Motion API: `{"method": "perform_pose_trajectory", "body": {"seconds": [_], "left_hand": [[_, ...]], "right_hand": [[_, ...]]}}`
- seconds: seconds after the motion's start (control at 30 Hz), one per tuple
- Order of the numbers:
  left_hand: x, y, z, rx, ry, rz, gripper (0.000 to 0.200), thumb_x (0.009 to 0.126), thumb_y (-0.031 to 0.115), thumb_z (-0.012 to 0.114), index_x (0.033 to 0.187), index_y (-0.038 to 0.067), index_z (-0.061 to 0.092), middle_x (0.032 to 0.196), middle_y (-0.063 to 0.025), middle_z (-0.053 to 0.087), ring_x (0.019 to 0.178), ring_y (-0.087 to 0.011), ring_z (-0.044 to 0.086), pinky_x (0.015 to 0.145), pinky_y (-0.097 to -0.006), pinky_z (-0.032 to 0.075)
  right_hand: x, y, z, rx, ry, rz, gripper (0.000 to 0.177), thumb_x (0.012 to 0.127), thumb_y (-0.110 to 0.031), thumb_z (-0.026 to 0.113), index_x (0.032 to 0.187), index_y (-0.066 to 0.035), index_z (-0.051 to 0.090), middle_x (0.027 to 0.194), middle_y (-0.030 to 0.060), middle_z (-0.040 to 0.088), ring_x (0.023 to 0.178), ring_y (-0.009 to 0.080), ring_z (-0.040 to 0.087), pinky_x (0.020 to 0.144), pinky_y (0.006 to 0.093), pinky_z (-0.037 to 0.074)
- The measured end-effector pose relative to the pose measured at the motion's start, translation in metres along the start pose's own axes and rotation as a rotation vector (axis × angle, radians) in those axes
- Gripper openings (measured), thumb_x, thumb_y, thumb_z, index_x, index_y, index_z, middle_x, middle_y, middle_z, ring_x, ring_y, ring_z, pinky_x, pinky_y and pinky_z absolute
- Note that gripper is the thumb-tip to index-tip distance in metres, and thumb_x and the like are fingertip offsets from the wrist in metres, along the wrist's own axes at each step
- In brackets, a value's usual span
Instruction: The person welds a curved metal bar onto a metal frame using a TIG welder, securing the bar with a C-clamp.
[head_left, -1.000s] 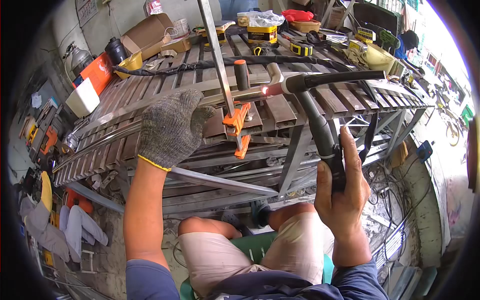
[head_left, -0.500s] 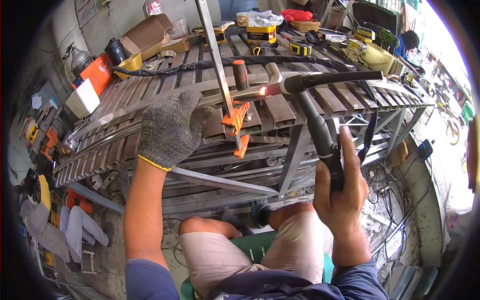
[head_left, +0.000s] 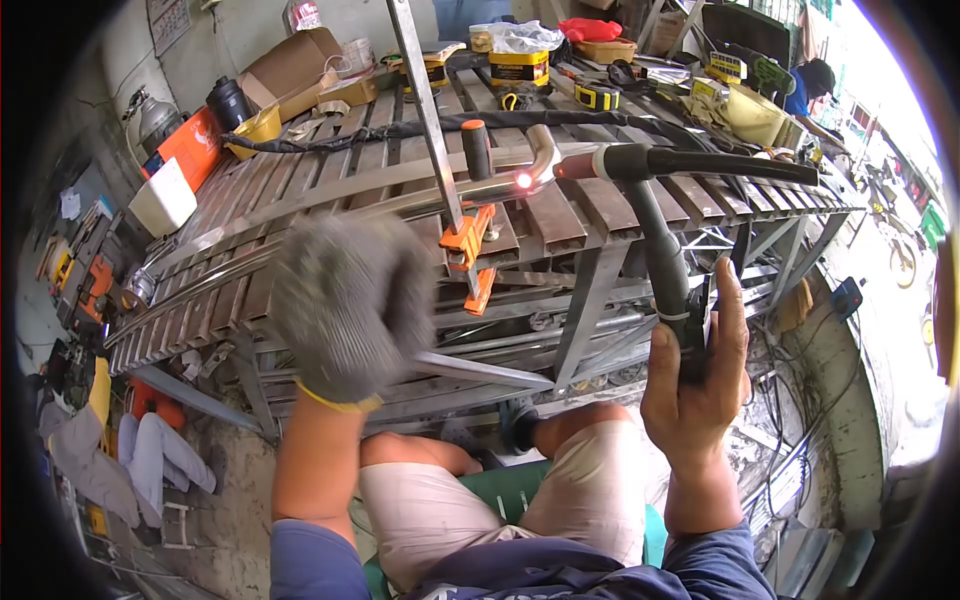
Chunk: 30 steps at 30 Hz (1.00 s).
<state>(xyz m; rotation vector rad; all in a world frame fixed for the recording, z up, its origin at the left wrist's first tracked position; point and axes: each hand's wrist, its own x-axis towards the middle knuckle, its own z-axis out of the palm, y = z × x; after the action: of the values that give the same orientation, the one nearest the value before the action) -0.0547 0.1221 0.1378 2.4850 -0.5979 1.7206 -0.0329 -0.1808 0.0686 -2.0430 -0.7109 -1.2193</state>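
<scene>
My right hand [head_left: 700, 395], bare, grips the handle of a black TIG welding torch [head_left: 655, 240], thumb on one side and fingers on the other. The torch's nozzle points left, a short gap from a glowing spot on a shiny metal tube [head_left: 400, 208]. Beside that spot is a bent tube piece [head_left: 545, 150]. An orange clamp [head_left: 468, 240] with a long steel bar stands at the bench edge by the tube. My left hand [head_left: 350, 305], in a grey knit glove, is blurred in front of the bench; its fingers cannot be made out.
The slatted metal bench [head_left: 555, 225] carries a dark cylinder with an orange top [head_left: 478, 150], a black cable sleeve [head_left: 400, 135], a yellow tape measure [head_left: 597, 97] and a yellow bowl [head_left: 755, 115]. Cables lie on the floor at right. A person [head_left: 815, 85] is at far right.
My left hand has come off the tube and moved down towards me. The torch has shifted right, away from the glowing spot, which is now smaller, and my right hand moved slightly right with it.
</scene>
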Motion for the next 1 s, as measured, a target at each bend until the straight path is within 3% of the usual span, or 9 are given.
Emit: {"method": "perform_pose_trajectory", "body": {"seconds": [0.07,0.13,0.23,0.3,0.37,0.5,0.57,0.67,1.0], "left_hand": [[-0.009,0.034,0.012,-0.522,-0.11,0.01,0.013,0.094,0.016,0.078,0.098,0.006,0.07,0.091,-0.0099,0.072,0.083,-0.0306,0.07,0.081,-0.0434,0.055],[-0.011,0.075,0.025,-0.938,-0.392,-0.468,0.021,0.098,0.02,0.077,0.107,0.002,0.071,0.1,-0.0154,0.073,0.091,-0.0338,0.072,0.086,-0.0458,0.056],[-0.016,0.094,0.057,-1.141,-0.406,-0.64,0.035,0.1,0.024,0.076,0.121,-0.003,0.071,0.115,-0.0229,0.072,0.105,-0.0383,0.072,0.094,-0.0493,0.056],[-0.018,0.092,0.076,-1.101,-0.339,-0.476,0.041,0.1,0.026,0.077,0.129,-0.002,0.069,0.127,-0.0252,0.07,0.119,-0.0423,0.069,0.1,-0.0495,0.055],[-0.012,0.094,0.085,-1.095,-0.317,-0.44,0.043,0.099,0.026,0.078,0.132,0.0,0.069,0.133,-0.0259,0.069,0.131,-0.0452,0.064,0.105,-0.0492,0.053],[-0.007,0.101,0.089,-1.19,-0.338,-0.593,0.037,0.098,0.021,0.08,0.129,0.003,0.073,0.134,-0.0239,0.071,0.143,-0.049,0.054,0.112,-0.048,0.05],[-0.01,0.102,0.093,-1.235,-0.324,-0.634,0.035,0.097,0.02,0.081,0.127,0.003,0.074,0.132,-0.0233,0.072,0.145,-0.0501,0.052,0.113,-0.0481,0.049],[-0.012,0.103,0.095,-1.254,-0.294,-0.661,0.034,0.096,0.018,0.082,0.126,0.003,0.075,0.13,-0.0223,0.073,0.143,-0.0502,0.053,0.113,-0.0484,0.049],[-0.014,0.098,0.092,-1.182,-0.362,-0.53,0.034,0.096,0.015,0.079,0.13,0.02,0.077,0.136,-0.0143,0.069,0.138,-0.0471,0.059,0.115,-0.053,0.05]], "right_hand": [[0.001,-0.002,0.005,0.009,0.021,-0.033,0.066,0.102,-0.005,0.067,0.158,0.014,0.038,0.146,0.0319,0.061,0.117,0.0312,0.072,0.098,0.0375,0.056],[-0.002,-0.006,0.01,0.08,0.019,0.006,0.064,0.102,-0.005,0.068,0.156,0.015,0.04,0.149,0.0341,0.059,0.13,0.037,0.067,0.109,0.0413,0.052],[-0.008,-0.002,0.016,0.085,0.024,0.003,0.062,0.102,-0.005,0.068,0.154,0.015,0.042,0.148,0.0341,0.059,0.127,0.0372,0.069,0.106,0.0415,0.055],[-0.013,0.001,0.018,0.085,0.017,0.006,0.062,0.102,-0.005,0.068,0.154,0.016,0.042,0.148,0.0347,0.059,0.126,0.0373,0.07,0.105,0.041,0.055],[-0.017,0.006,0.021,0.086,0.023,-0.003,0.061,0.1,-0.004,0.069,0.152,0.017,0.043,0.147,0.0354,0.06,0.124,0.0386,0.071,0.101,0.0407,0.058],[-0.02,0.013,0.031,0.099,0.066,-0.042,0.058,0.097,-0.001,0.071,0.147,0.019,0.048,0.141,0.0367,0.062,0.116,0.0426,0.074,0.093,0.0405,0.063],[-0.02,0.013,0.034,0.109,0.078,-0.044,0.058,0.098,-0.001,0.071,0.147,0.019,0.048,0.141,0.0366,0.062,0.116,0.0429,0.074,0.093,0.0405,0.063],[-0.02,0.011,0.033,0.133,0.017,-0.014,0.06,0.101,-0.002,0.065,0.152,0.019,0.042,0.148,0.0371,0.058,0.128,0.0398,0.068,0.104,0.0409,0.057],[-0.016,0.012,0.035,0.112,0.039,-0.044,0.058,0.097,0.001,0.068,0.149,0.018,0.047,0.143,0.0362,0.062,0.121,0.0423,0.072,0.098,0.0405,0.061]]}}
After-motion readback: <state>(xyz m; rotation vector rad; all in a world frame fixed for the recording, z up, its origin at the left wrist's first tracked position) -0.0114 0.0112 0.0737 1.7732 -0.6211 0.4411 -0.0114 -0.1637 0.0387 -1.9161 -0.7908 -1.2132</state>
